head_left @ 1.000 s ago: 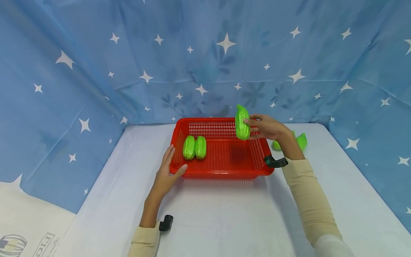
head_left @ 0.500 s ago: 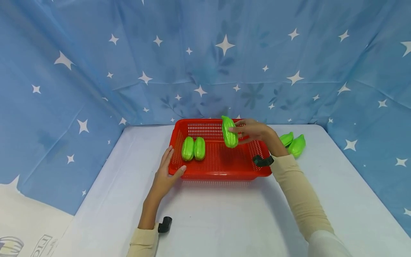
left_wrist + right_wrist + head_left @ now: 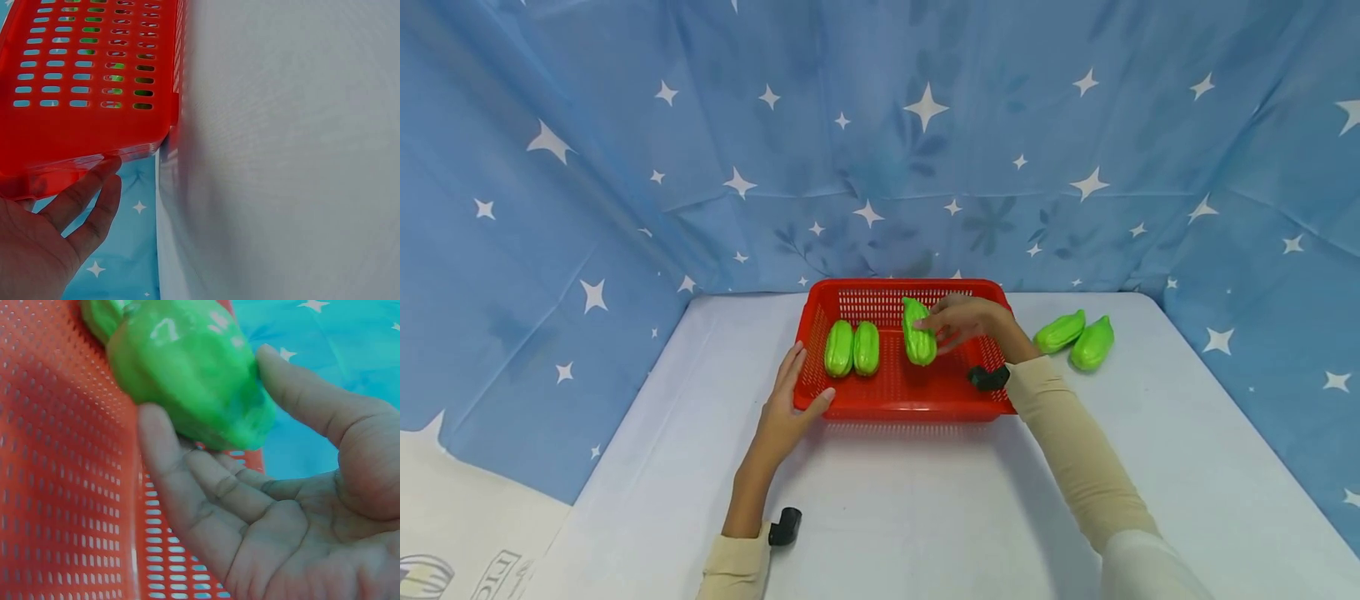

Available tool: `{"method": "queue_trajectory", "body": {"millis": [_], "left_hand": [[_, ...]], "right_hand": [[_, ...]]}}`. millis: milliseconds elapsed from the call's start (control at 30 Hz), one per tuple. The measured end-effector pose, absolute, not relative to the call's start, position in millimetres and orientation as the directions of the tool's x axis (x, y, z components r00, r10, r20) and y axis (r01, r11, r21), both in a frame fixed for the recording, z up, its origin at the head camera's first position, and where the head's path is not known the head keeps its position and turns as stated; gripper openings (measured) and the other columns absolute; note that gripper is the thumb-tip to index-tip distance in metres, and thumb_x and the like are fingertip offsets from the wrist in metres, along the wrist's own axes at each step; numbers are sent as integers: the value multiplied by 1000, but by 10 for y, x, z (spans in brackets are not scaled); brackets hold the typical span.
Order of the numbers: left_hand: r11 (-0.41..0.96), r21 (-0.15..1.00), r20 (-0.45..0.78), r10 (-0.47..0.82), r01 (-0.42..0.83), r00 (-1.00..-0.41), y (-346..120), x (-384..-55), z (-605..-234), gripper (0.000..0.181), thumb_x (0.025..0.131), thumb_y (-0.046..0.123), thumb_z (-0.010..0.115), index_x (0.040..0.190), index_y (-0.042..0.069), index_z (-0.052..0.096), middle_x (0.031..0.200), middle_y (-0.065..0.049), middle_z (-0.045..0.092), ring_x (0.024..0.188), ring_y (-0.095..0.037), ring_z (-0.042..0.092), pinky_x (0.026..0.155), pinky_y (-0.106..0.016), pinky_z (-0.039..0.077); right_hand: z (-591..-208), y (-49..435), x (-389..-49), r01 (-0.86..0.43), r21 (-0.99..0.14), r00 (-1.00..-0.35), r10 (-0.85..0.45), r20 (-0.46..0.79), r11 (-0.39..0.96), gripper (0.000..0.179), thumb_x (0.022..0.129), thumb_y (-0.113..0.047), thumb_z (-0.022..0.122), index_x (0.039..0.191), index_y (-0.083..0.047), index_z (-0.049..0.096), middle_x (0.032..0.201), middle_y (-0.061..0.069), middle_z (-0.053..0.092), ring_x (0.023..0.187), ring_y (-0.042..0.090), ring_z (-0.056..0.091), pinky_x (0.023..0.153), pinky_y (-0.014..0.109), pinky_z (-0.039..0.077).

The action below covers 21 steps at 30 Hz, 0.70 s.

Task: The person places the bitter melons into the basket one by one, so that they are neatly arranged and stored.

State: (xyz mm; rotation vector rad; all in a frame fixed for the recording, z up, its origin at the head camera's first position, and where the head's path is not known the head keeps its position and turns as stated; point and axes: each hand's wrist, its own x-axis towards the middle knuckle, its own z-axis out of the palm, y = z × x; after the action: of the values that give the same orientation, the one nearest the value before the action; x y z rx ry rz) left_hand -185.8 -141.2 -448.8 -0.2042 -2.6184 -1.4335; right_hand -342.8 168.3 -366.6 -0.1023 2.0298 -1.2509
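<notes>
My right hand [image 3: 961, 318] pinches a ridged green vegetable, likely artificial [image 3: 919, 337], between thumb and fingers inside the red plastic basket [image 3: 895, 408]. In the right wrist view this vegetable [image 3: 187, 369] has a glossy, lobed surface, and the basket's slotted wall [image 3: 69, 469] is beside it. Two matching green vegetables [image 3: 867, 348] lie side by side at the basket's left end. My left hand [image 3: 784, 419] rests at the basket's front left corner, thumb by the front rim. The left wrist view shows its extended fingers [image 3: 94, 212] touching the basket's outer side.
Two more green vegetables [image 3: 1092, 343] lie on the white-covered table [image 3: 917, 508] to the right of the basket. A blue star-patterned curtain [image 3: 880, 150] hangs behind and at both sides. Black wrist cameras [image 3: 786, 527] are strapped at the beige sleeves.
My right hand has carried its green vegetable left and down into the basket, uncovering the two vegetables on the table at right. The left hand stays at the basket corner.
</notes>
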Motion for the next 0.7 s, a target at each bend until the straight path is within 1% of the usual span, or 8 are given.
{"method": "queue_trajectory", "body": {"millis": [67, 133, 200, 267, 333, 500, 600, 700], "left_hand": [[535, 823, 196, 44, 189, -980, -1417, -1859, -4490, 86, 88, 55, 63, 157, 24, 22, 162, 16, 14, 151, -22, 19, 101, -53, 46], [534, 823, 199, 46, 192, -979, -1416, -1863, -4490, 86, 88, 55, 63, 157, 24, 22, 162, 16, 14, 151, -22, 18, 101, -53, 47], [533, 824, 196, 47, 191, -979, -1412, -1872, -4494, 86, 88, 55, 63, 157, 26, 22, 162, 17, 14, 151, -21, 18, 101, -52, 47], [532, 825, 194, 49, 190, -980, -1405, -1877, -4500, 86, 87, 56, 63, 157, 26, 22, 162, 18, 13, 151, -20, 18, 101, -52, 47], [535, 823, 195, 49, 191, -980, -1402, -1878, -4505, 86, 88, 56, 63, 157, 26, 21, 162, 18, 13, 152, -20, 17, 101, -52, 47], [534, 822, 205, 44, 197, -978, -1399, -1873, -4505, 86, 88, 54, 63, 157, 24, 22, 162, 18, 13, 152, -20, 17, 102, -52, 46], [533, 823, 205, 46, 197, -978, -1398, -1873, -4506, 86, 88, 54, 64, 157, 22, 23, 162, 17, 13, 152, -19, 17, 103, -52, 46], [532, 824, 200, 46, 193, -979, -1401, -1873, -4513, 86, 88, 53, 64, 157, 22, 23, 162, 17, 14, 152, -20, 17, 102, -52, 46]], "right_hand": [[-3714, 1643, -3450, 307, -785, -714, -415, -564, 539, 27, 92, -28, 68, 96, -6, 53, 88, 4, 59, 86, 21, 65, 94, 47, 55], [-3757, 1602, -3473, 317, -770, -704, -407, -582, 553, 26, 92, -28, 69, 88, -7, 53, 85, 3, 58, 85, 21, 64, 91, 45, 57], [-3791, 1566, -3493, 327, -754, -691, -400, -602, 569, 25, 92, -28, 68, 87, -8, 55, 85, 2, 58, 85, 20, 63, 88, 42, 58], [-3820, 1531, -3509, 342, -736, -677, -390, -624, 584, 25, 92, -28, 69, 89, -8, 55, 85, 2, 57, 84, 19, 63, 86, 40, 59], [-3846, 1493, -3524, 373, -718, -668, -368, -647, 588, 25, 90, -28, 70, 95, -7, 57, 89, 4, 58, 84, 19, 63, 83, 38, 60], [-3893, 1414, -3552, 404, -692, -654, -341, -676, 598, 35, 89, -29, 72, 108, -5, 53, 99, 7, 56, 89, 21, 63, 82, 37, 60], [-3917, 1381, -3560, 424, -682, -645, -330, -689, 596, 35, 89, -29, 72, 107, -5, 53, 101, 8, 54, 90, 22, 61, 86, 38, 59], [-3949, 1367, -3568, 433, -681, -641, -330, -693, 591, 32, 90, -29, 71, 103, -6, 54, 100, 8, 54, 90, 23, 61, 90, 40, 57]]}}
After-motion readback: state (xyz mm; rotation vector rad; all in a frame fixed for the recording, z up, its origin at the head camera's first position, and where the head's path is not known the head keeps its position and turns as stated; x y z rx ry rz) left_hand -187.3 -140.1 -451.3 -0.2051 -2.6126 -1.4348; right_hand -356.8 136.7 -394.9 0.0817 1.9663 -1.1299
